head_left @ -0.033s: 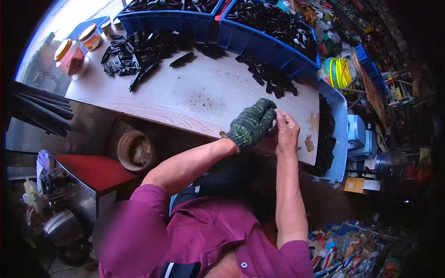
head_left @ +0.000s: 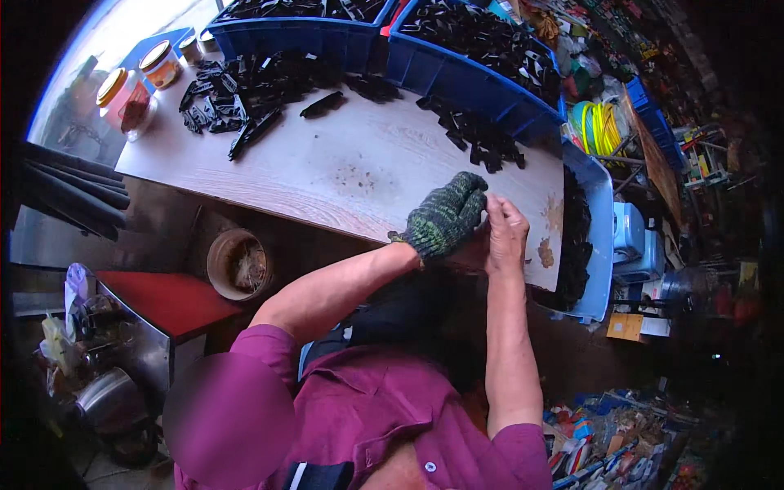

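Observation:
My left hand (head_left: 445, 216), in a green knit glove, and my bare right hand (head_left: 506, 237) are pressed together at the near edge of the wooden table (head_left: 343, 175). The fingers of both hands curl inward against each other. Whatever lies between them is hidden. Loose black plastic parts (head_left: 245, 90) are heaped at the table's far left, and a smaller cluster (head_left: 482, 143) lies just beyond my hands.
Two blue crates (head_left: 457, 77) full of black parts line the far edge. Another blue bin (head_left: 600, 245) of black pieces hangs off the right end. Jars with lids (head_left: 122, 94) stand at the far left. Below the table are a round pot (head_left: 237, 261) and a red stool (head_left: 163, 298).

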Motion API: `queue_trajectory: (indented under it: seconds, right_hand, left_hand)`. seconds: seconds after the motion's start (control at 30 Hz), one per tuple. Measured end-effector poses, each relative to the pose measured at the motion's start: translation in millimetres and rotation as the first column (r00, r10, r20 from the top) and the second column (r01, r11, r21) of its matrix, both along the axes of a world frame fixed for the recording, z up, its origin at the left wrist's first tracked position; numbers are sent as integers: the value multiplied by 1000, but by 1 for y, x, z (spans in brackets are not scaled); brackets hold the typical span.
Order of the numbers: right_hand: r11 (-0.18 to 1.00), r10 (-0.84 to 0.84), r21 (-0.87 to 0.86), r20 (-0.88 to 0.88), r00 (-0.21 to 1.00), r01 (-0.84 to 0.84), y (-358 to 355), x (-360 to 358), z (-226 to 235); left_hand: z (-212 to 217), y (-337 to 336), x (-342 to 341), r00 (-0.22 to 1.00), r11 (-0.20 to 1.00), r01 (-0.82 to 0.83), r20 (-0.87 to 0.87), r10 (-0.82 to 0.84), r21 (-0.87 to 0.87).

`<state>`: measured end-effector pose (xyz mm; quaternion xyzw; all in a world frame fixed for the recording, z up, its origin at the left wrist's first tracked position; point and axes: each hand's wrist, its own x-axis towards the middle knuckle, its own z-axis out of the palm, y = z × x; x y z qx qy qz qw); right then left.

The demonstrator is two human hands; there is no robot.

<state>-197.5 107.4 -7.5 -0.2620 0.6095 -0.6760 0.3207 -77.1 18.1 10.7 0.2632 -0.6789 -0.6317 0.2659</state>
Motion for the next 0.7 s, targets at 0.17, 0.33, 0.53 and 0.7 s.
queue_trajectory:
  seconds: [0.17,0.33,0.53,0.7]
  right_hand:
    - [994,21,105,-179,984,-2,-7,12,10]
    - [992,39,122,-194,980,-15,-3,18,8]
    - [999,-30,22,81,996,28,-4,35,22]
    - [998,-62,32,109,992,58,-10,37,19]
  left_hand:
    - [-34,-22,-5,999,927,-35,-49,18,-373]
    - [-33,-37,10,970,660,240,145,-196,-712]
    - [-3,-133,89,639,267,-160,106,762,-950]
    - [-25,-193,120,439,340,145,368,820,-929]
